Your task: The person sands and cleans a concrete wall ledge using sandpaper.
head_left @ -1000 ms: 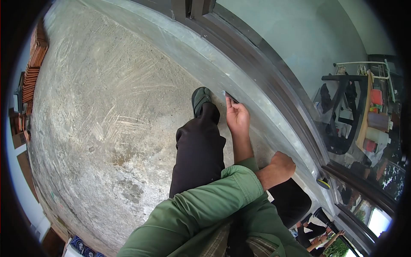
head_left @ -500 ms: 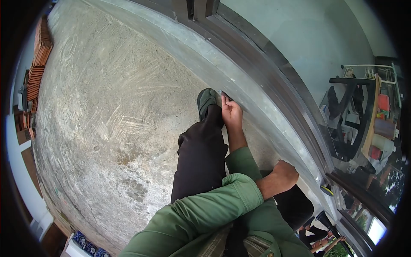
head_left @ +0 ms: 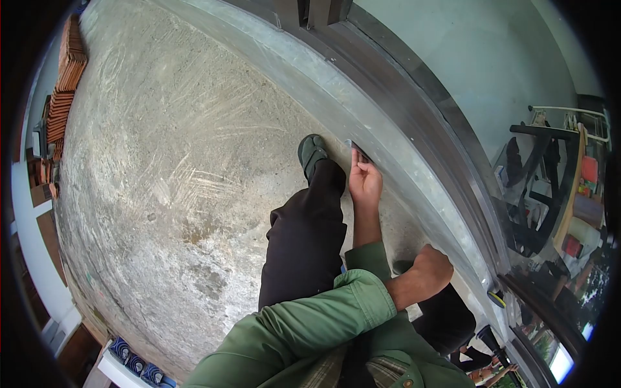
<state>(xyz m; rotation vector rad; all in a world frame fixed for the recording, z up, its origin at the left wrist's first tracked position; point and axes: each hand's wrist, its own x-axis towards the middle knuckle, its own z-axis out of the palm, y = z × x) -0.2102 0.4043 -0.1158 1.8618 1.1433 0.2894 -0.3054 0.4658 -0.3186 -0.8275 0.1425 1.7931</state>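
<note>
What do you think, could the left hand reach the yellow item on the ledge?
Probably yes: only bare ledge lies between the left hand and the yellow item.

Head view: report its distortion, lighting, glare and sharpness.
Head view: strong fisheye bend, the door frame curving, the corners black; even daylight with soft shadows on the concrete floor; the glass pale with sheen; the right hand pinching a small blade looks sharp, unblurred.

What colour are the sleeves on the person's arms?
The sleeves are olive green, seen best in the head view.
</note>
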